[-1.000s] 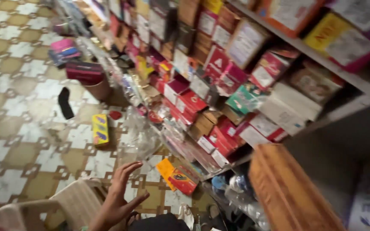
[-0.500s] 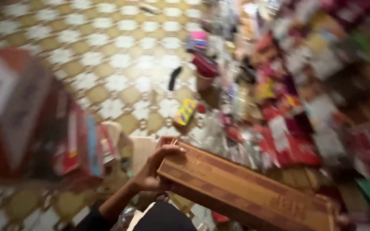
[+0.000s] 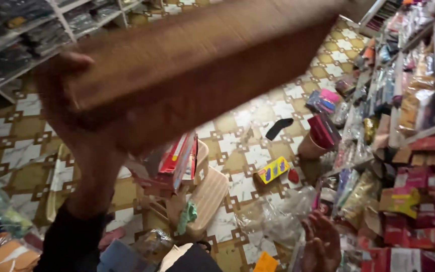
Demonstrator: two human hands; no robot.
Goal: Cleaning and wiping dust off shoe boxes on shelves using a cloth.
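I judge I'm mid-carry: my left hand (image 3: 84,126) is clamped around the near end of the long brown cardboard box (image 3: 202,60), which fills the upper centre of the frame. My right hand (image 3: 322,244), lower right, is spread and empty. The next move calls for support under the far end.

worn on the head, tilted steeply down toward tiled floor (image 3: 258,166), brown box (image 3: 192,60) very close before the lens.
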